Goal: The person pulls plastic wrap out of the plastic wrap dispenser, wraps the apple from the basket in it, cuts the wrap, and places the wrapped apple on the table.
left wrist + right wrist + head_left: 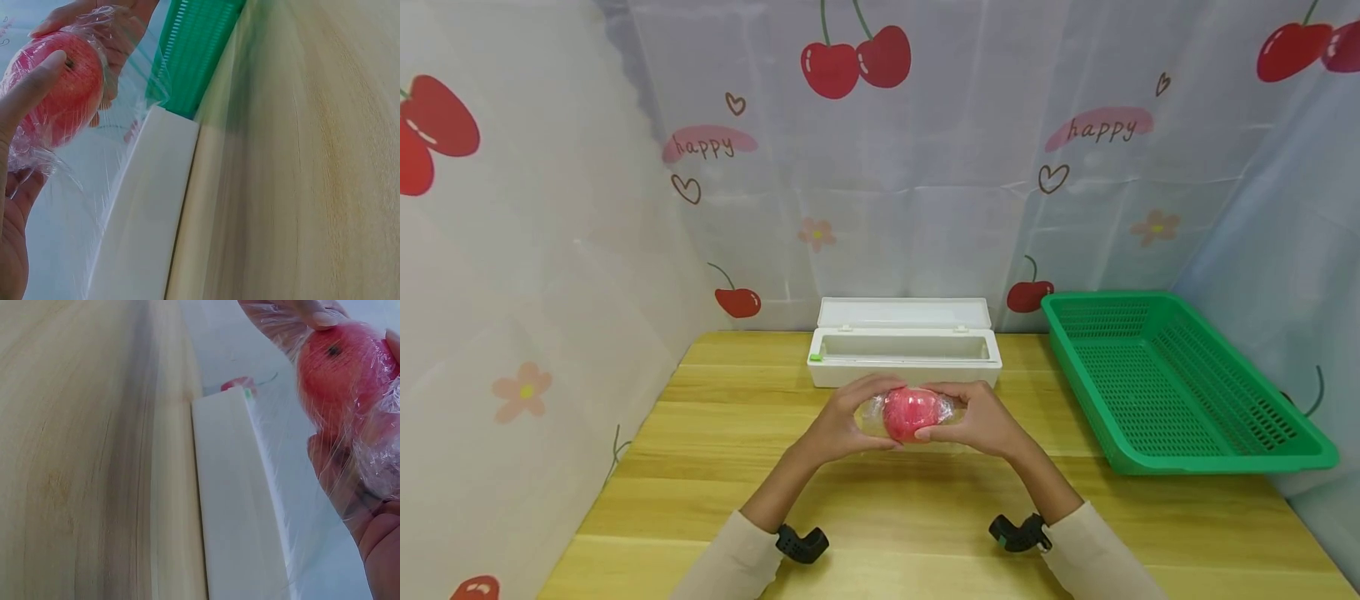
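Note:
Between both hands is a red apple with clear plastic wrap around it, loose and crumpled at its two sides. My left hand grips the apple from the left, its thumb pressed on the skin near the stem hollow in the left wrist view. From the right, my right hand holds it with thumb and fingers curled round the wrapped side. Behind the hands, a white wrap dispenser box stands on the table with its lid raised.
A green plastic basket with slotted sides sits at the right of the wooden table. Curtains printed with cherries hang behind and along both sides. Each wrist wears a black camera strap.

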Demonstrator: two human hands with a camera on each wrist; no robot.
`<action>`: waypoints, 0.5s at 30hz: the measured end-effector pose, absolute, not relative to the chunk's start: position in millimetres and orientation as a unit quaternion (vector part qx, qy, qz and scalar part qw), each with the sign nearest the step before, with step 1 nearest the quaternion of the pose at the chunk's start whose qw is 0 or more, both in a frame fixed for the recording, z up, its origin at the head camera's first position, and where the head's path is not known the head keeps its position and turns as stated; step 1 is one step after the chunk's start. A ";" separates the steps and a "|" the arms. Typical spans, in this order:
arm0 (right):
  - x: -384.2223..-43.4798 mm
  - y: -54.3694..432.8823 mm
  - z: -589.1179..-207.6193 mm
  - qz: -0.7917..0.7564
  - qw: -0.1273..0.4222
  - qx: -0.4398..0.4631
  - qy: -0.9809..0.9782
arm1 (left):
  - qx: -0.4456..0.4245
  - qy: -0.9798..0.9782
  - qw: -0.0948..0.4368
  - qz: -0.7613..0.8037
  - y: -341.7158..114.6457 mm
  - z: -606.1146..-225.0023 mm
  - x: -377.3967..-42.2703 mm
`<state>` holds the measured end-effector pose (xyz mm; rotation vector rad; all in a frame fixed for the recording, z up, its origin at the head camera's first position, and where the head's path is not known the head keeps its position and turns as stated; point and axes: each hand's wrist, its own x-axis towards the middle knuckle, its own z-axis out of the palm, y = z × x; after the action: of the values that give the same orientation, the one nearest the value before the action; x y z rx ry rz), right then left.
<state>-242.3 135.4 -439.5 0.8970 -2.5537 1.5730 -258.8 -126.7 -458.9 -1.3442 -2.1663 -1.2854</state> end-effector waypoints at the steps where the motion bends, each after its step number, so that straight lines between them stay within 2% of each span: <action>1: -242.8 135.7 -439.6 0.505 0.000 0.285 -0.815 | -0.464 -0.752 0.141 -0.446 -126.7 -458.5 -258.3; 10: -242.0 132.6 -441.2 0.526 -0.037 0.288 -0.800 | -0.446 -0.754 0.142 -0.460 -130.5 -457.1 -256.5; 15: -242.0 131.9 -439.7 0.538 -0.019 0.313 -0.783 | -0.432 -0.759 0.131 -0.469 -132.8 -457.5 -255.8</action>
<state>-242.0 131.9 -439.7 0.9958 -2.4880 1.7099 -255.8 -132.8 -457.5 -1.2539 -2.2053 -1.3631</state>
